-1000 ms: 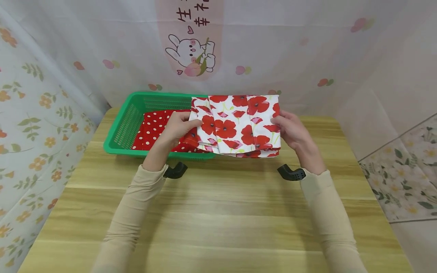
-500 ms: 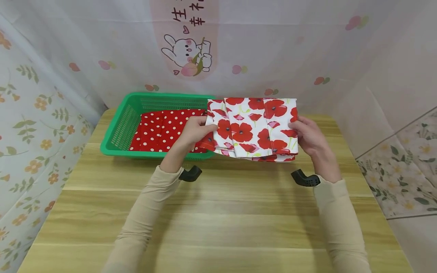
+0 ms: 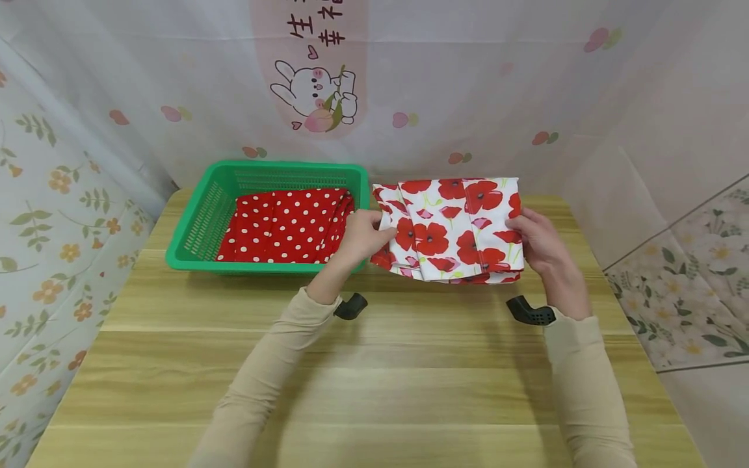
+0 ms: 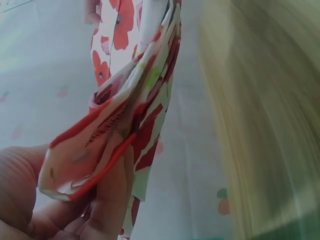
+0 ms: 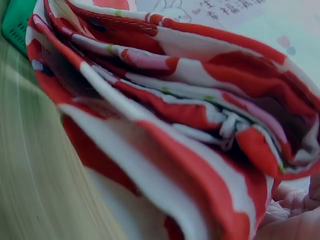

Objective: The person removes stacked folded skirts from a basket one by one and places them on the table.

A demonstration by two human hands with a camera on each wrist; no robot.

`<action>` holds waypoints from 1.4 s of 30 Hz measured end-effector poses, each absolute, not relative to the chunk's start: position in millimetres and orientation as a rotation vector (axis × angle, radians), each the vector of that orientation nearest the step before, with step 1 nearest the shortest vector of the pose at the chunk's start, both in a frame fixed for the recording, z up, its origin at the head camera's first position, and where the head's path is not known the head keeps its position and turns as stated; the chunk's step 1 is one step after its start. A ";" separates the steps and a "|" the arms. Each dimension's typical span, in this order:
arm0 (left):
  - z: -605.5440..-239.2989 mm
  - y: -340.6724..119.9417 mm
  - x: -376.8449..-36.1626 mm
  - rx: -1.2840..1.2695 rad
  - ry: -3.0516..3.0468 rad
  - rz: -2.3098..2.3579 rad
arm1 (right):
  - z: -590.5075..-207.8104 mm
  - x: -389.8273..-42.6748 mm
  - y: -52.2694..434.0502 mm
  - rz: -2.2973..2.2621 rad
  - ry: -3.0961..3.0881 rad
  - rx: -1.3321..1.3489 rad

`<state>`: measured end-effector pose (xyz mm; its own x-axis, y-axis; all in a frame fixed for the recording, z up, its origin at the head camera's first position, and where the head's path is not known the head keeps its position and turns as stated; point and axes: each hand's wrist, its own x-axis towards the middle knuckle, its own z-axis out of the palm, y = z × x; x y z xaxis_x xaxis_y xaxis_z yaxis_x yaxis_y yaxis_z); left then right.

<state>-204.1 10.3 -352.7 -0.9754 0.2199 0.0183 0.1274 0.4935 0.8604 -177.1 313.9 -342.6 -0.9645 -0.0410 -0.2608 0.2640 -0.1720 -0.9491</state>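
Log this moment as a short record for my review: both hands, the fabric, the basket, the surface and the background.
Left hand: pinches the left end of the poppy-print cloth
Right hand: grips its right end
Held cloth: white with red poppies, folded in several layers, to the right of the basket
Basket: green, with perforated walls
Basket contents: red cloth with white dots
Surface: wood-grain table
Background: pale curtain with a rabbit drawing

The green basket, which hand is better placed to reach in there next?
Probably the left hand: it is right by the green basket, while the right hand is at the far end of the flowered cloth. Both hands grip that cloth, so the left would need to let go.
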 end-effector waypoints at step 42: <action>-443.1 74.9 -217.8 -0.072 2.597 1.608 | -423.2 -202.7 350.2 -2.067 1.968 0.639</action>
